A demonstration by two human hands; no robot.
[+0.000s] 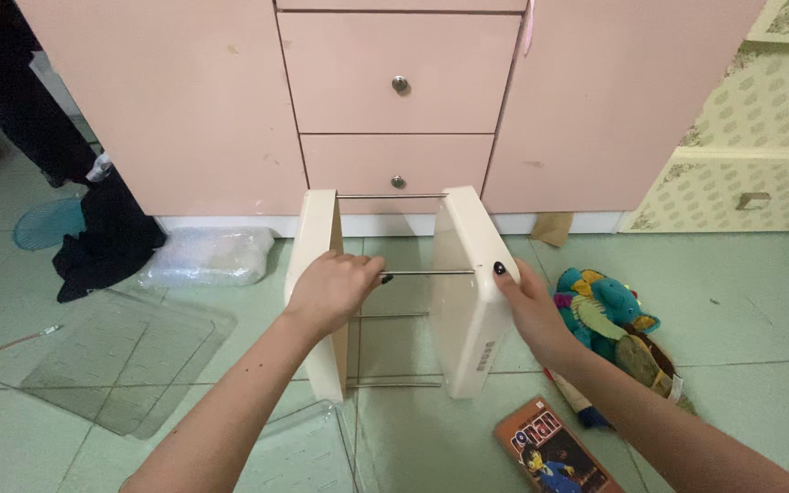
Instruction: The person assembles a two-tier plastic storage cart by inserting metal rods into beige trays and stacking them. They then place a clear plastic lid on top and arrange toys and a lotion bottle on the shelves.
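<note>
Left hand [332,288] is curled shut around the top edge of the cream rack's [394,292] left side panel [317,274], knuckles up; right hand [530,306] is clamped on the right side panel [468,292], thumb hooked over its upper edge; both sit about equally near the frame. It stands upright on the green tiled floor [741,365] directly ahead, panels running away from the person, thin metal rods [422,272] bridging them crosswise; beyond stands a pink cabinet [394,82] with drawers.
</note>
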